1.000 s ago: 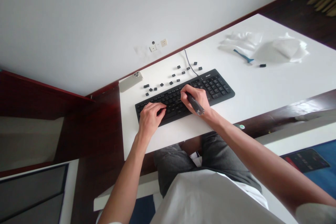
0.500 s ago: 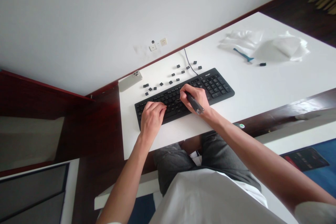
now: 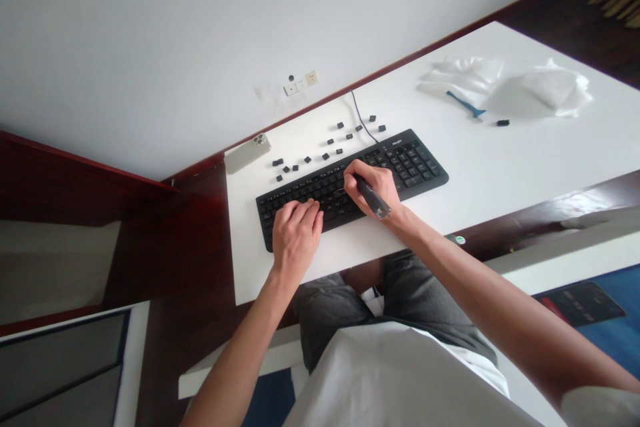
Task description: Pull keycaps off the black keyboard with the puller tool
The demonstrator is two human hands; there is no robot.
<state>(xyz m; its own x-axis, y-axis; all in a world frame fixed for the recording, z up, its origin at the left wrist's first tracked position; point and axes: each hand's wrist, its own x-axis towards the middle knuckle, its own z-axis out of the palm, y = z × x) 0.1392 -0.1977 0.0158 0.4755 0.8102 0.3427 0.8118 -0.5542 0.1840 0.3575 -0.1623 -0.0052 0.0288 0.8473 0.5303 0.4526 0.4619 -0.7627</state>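
Observation:
A black keyboard (image 3: 419, 177) lies at a slant on the white table, with a patch of keycaps off near its middle. My right hand (image 3: 369, 188) is closed round the dark handle of a keycap puller (image 3: 373, 199); its thin wire end reaches down to the keys. Over the left half of the keyboard lies my left hand (image 3: 299, 227), fingers stretched out and resting on the lower keys, holding nothing that I can see. Several loose black keycaps (image 3: 326, 157) are scattered behind the keyboard.
A phone (image 3: 249, 153) lies at the table's back left corner. Farther right are crumpled clear plastic bags (image 3: 555, 90), a blue tool (image 3: 465, 105) and a small black piece (image 3: 503, 123). The keyboard cable (image 3: 361, 113) runs toward the wall.
My left hand has shifted slightly right and toward me, and its fingers have straightened over the keys. My right hand stays nearly in place with the keycap puller.

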